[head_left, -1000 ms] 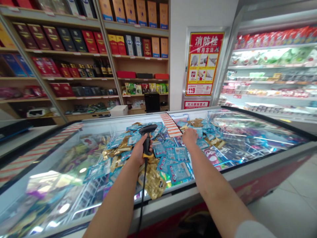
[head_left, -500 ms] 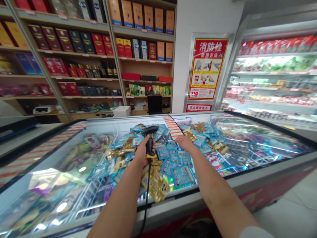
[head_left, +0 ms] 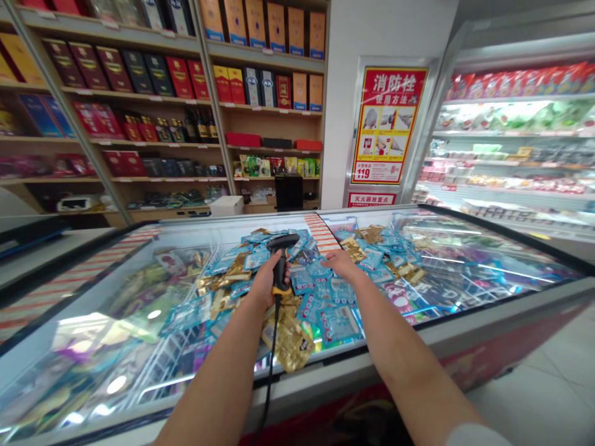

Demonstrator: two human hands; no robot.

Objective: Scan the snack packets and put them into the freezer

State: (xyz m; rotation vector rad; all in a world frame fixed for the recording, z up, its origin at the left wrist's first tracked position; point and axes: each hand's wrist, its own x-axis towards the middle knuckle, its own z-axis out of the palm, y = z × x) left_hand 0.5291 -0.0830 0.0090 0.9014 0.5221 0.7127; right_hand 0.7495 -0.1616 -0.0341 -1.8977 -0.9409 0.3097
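My left hand point(head_left: 266, 280) is wrapped round the handle of a black-and-yellow barcode scanner point(head_left: 280, 267), its head pointing right over the pile. A black cord runs from the handle down past the freezer's front edge. Over the middle of the heap, my right hand point(head_left: 341, 264) has its fingers pressed together at a blue packet point(head_left: 318, 268); the thumb side is partly hidden. Many blue packets point(head_left: 338, 322) lie spread on the glass lid, mixed with gold foil packets point(head_left: 289, 341).
The chest freezer point(head_left: 404, 347) has glass lids with orange-striped strips point(head_left: 321, 233). Behind stand shelves point(head_left: 274, 111) of boxed bottles, a white box point(head_left: 227, 205) and a red poster point(head_left: 390, 124). A lit refrigerated display point(head_left: 520, 142) is at the right.
My right hand has shifted slightly left over the packets. The left hand still grips the scanner in nearly the same place. The view has moved a little.
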